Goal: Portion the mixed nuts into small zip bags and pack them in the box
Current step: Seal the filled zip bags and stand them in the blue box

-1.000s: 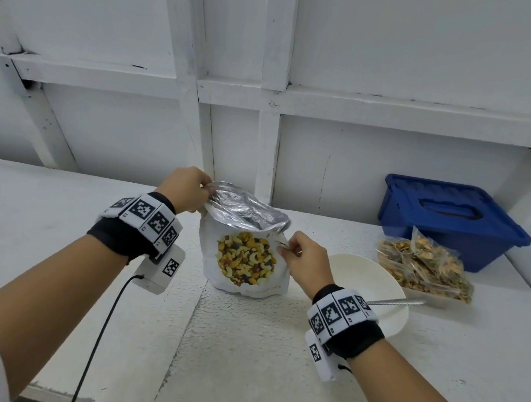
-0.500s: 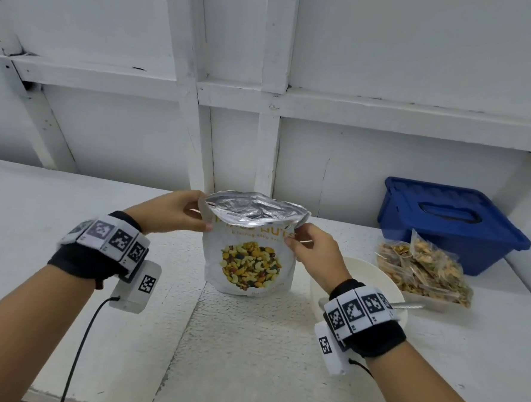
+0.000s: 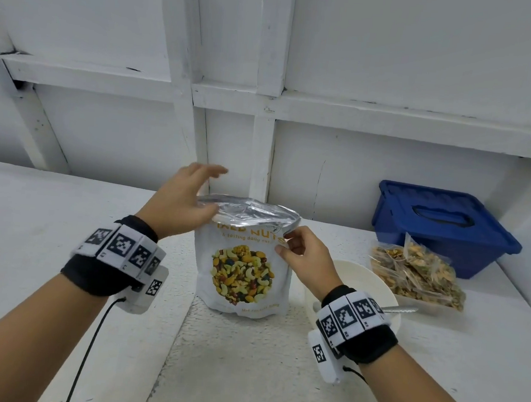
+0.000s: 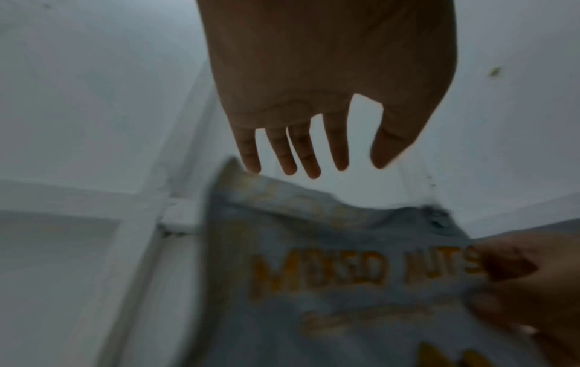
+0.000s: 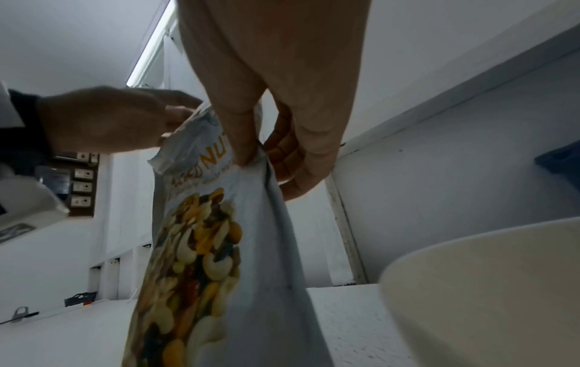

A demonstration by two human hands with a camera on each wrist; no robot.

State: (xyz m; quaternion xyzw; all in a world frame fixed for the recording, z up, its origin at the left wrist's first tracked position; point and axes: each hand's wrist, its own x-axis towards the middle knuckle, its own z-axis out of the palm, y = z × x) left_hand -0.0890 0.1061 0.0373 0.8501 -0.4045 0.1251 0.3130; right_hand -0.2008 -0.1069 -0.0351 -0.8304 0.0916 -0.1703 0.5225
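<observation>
A white mixed nuts pouch point(image 3: 243, 261) stands upright on the table, its foil mouth gaping open at the top. My right hand point(image 3: 289, 249) pinches the pouch's upper right edge, thumb on the front face point(image 5: 248, 151). My left hand point(image 3: 193, 193) hovers spread above the pouch's upper left corner, fingers straight point(image 4: 295, 159) and holding nothing. The pouch lettering point(image 4: 361, 268) shows blurred in the left wrist view. A pile of small filled zip bags point(image 3: 415, 272) lies to the right, in front of the closed blue box point(image 3: 443, 224).
A white bowl point(image 3: 368, 281) with a metal spoon point(image 3: 400, 309) in it stands right of the pouch, behind my right wrist. White wall framing rises close behind the table. A black cable hangs from my left wrist unit.
My left hand has let go of the pouch's left edge and lifted with fingers spread. The pouch now stands upright, held by the right hand only.
</observation>
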